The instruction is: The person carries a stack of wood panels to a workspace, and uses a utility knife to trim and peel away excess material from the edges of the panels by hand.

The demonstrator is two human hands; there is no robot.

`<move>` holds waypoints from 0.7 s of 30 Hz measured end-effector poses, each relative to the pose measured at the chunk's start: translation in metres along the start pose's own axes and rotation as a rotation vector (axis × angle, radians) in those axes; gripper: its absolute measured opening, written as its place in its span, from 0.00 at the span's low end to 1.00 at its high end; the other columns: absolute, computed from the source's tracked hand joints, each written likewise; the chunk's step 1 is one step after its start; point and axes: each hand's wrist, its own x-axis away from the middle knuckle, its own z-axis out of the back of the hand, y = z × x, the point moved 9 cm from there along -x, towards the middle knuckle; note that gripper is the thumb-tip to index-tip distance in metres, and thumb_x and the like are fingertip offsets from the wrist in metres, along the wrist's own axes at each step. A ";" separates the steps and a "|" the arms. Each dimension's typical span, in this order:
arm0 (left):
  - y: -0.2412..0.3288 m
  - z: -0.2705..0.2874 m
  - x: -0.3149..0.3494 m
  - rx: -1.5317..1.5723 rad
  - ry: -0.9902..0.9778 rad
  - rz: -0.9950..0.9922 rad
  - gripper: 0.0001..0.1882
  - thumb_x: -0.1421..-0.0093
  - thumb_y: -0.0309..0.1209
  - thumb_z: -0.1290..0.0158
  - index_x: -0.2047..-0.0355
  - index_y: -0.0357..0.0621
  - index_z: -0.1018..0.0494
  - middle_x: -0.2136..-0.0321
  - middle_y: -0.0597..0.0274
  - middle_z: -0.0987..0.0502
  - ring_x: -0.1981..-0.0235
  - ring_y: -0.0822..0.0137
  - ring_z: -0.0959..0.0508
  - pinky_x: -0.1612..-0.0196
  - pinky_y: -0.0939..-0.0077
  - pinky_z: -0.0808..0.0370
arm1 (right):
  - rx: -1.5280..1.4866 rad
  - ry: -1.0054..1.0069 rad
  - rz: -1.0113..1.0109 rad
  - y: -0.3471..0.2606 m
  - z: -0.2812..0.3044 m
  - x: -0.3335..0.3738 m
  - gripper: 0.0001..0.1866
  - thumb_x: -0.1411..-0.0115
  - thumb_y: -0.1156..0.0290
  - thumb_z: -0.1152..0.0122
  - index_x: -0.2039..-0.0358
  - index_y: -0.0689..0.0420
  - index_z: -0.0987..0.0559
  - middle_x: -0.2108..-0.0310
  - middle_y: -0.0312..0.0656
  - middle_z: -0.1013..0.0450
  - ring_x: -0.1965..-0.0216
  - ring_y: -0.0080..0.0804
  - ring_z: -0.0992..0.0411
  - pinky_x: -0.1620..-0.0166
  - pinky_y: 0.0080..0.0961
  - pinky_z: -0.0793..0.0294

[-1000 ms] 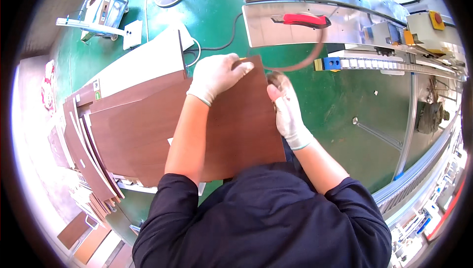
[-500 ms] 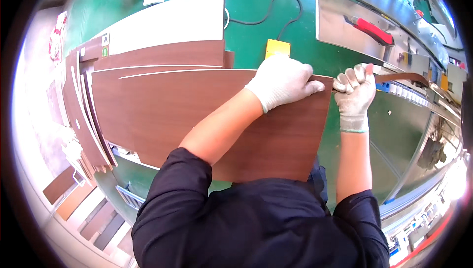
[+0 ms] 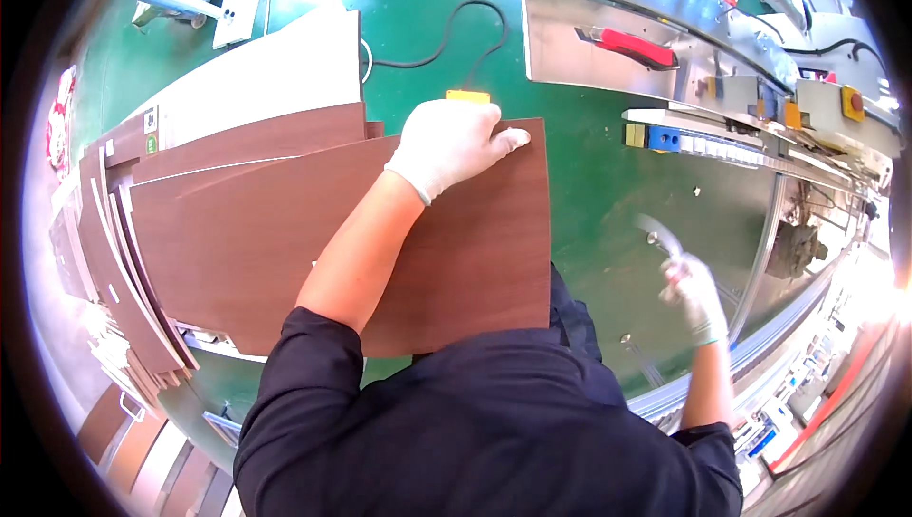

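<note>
1. Head view: your left hand [image 3: 451,148] clamps the far edge of the brown board [image 3: 465,241] before you; a loosened grip could let it slip.
2. Your right hand [image 3: 695,296], well apart, seems closed around a blurred curved object [image 3: 663,236]; a careless swing could scratch it.

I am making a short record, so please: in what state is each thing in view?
Left hand: closed on the brown board's far edge
Brown board: held, brown face showing
Right hand: apart from it, blurred, grip unclear
Red knife: lying on metal table
Black cable: loosely curved
Yellow box: partly hidden
</note>
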 end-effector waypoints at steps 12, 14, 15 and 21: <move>0.016 0.020 0.020 -0.057 0.391 -0.175 0.17 0.41 0.44 0.37 0.63 0.44 0.20 0.59 0.52 0.17 0.55 0.51 0.18 0.48 0.56 0.24 | 0.079 0.269 0.453 -0.057 -0.124 -0.032 0.16 0.36 0.68 0.34 0.50 0.61 0.18 0.50 0.49 0.20 0.46 0.43 0.22 0.42 0.34 0.26; 0.013 0.045 0.060 -0.075 0.620 -0.194 0.24 0.44 0.39 0.34 0.49 0.44 0.23 0.46 0.52 0.23 0.42 0.48 0.26 0.37 0.50 0.33 | 0.442 0.338 1.071 -0.152 -0.166 -0.006 0.13 0.38 0.76 0.34 0.52 0.60 0.17 0.54 0.49 0.18 0.50 0.48 0.20 0.44 0.33 0.24; 0.000 0.048 0.076 -0.119 0.604 -0.120 0.27 0.44 0.39 0.34 0.45 0.44 0.25 0.43 0.50 0.25 0.40 0.47 0.28 0.35 0.49 0.35 | 0.335 0.404 1.153 -0.178 -0.156 -0.012 0.14 0.39 0.78 0.35 0.52 0.60 0.17 0.51 0.50 0.20 0.48 0.49 0.21 0.44 0.34 0.24; -0.136 0.073 0.251 -0.395 0.656 0.484 0.35 0.42 0.40 0.38 0.37 0.40 0.33 0.37 0.43 0.32 0.32 0.46 0.37 0.31 0.49 0.43 | 0.863 0.807 0.884 -0.271 -0.074 -0.158 0.31 0.38 0.59 0.37 0.35 0.52 0.28 0.33 0.48 0.32 0.30 0.46 0.39 0.28 0.49 0.46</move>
